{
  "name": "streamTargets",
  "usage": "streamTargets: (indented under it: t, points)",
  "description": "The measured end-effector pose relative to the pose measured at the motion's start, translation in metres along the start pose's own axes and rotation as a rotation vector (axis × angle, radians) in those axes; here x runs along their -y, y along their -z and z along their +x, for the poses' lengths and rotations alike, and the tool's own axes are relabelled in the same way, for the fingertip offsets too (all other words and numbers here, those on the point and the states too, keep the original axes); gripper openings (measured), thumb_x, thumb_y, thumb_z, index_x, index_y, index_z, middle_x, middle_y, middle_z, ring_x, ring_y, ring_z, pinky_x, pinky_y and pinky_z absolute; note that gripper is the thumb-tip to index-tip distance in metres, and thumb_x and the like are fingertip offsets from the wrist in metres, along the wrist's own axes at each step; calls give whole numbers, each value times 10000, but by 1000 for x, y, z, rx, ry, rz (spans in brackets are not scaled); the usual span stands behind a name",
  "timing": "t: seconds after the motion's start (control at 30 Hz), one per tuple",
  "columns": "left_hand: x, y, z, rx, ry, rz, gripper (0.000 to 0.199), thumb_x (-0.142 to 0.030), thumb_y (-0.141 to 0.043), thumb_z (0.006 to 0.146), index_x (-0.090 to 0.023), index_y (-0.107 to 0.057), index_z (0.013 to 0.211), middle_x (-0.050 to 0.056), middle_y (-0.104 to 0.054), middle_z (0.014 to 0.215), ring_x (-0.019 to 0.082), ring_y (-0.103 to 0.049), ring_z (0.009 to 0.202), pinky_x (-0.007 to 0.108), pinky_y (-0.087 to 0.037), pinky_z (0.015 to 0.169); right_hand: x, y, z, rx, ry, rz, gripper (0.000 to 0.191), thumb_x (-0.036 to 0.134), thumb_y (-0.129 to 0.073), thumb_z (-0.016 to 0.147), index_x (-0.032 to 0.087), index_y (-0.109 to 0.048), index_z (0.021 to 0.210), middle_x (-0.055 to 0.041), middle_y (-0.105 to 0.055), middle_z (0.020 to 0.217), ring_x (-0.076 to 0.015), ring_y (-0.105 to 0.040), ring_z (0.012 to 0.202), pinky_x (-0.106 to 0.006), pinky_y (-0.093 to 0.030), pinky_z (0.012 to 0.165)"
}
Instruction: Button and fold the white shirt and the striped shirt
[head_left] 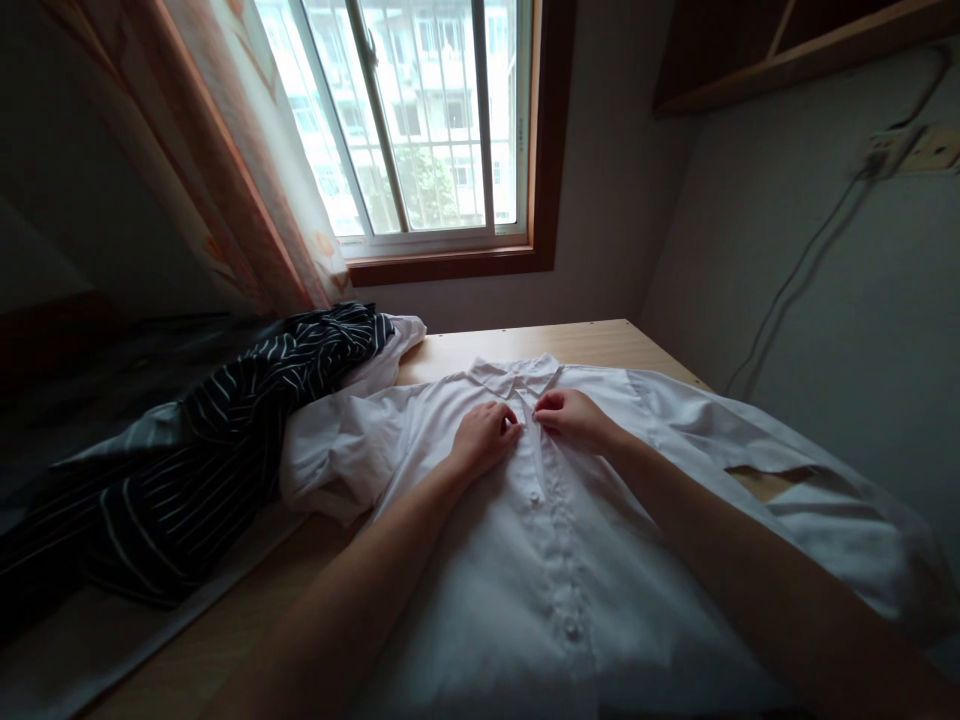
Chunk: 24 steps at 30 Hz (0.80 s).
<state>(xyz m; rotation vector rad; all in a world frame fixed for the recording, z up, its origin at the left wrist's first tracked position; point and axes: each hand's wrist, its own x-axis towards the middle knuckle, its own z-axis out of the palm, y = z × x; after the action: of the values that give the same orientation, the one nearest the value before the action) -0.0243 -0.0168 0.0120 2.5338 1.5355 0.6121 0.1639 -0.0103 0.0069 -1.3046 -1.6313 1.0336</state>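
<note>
A white shirt (pixel 480 560) lies front up with its collar (pixel 517 375) at the far end and its sleeves spread to both sides. Buttons run down its middle, one (pixel 534 497) just below my hands. My left hand (pixel 486 436) rests on the left side of the front opening, fingers curled at the cloth edge. Across the opening, my right hand (pixel 574 418) pinches the placket edge a little below the collar. The two hands are close together but apart. What lies between the left fingertips is too small to make out.
The shirt lies on a light wooden table (pixel 600 345). Dark striped clothing (pixel 247 420) is heaped at the left, beside more white cloth (pixel 401 345). Behind are a window (pixel 435 130) and a curtain (pixel 225 150). A cable (pixel 787 285) hangs down the right wall.
</note>
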Motion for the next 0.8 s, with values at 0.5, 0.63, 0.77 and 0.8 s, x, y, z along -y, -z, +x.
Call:
streamTargets:
  t: [0.5,0.63,0.77,0.8]
  points:
    - [-2,2,1,7,-2,20,165,-322,-598,885,-188,-671,823,50,-685,853,190,-608,807,289,-455,776,5,-15,11,-79,-28,220,114,256,-654,678,144,-677,692,-18,-643,609,-135,-561,577,-233,-427,547]
    - [1,0,1,21,2,-17,174,-326,-598,884,-180,-688,854,57,-688,863,196,-609,820,292,-458,776,-7,-16,7,-80,45,-88,116,222,-645,690,140,-717,728,-40,-707,711,-167,-626,687,-250,-449,648]
    - [4,0,2,19,6,-73,188,-331,-599,875,-174,-703,874,60,-698,880,193,-611,826,286,-457,771,-12,-19,3,-68,68,-215,135,258,-651,733,156,-731,771,-41,-733,776,-173,-646,728,-256,-455,691]
    - [5,1,2,19,3,-84,192,-329,-596,873,-172,-706,868,59,-699,872,190,-608,813,283,-453,758,-12,-20,2,-63,72,-230,135,264,-654,741,160,-733,772,-41,-737,786,-173,-650,734,-254,-457,695]
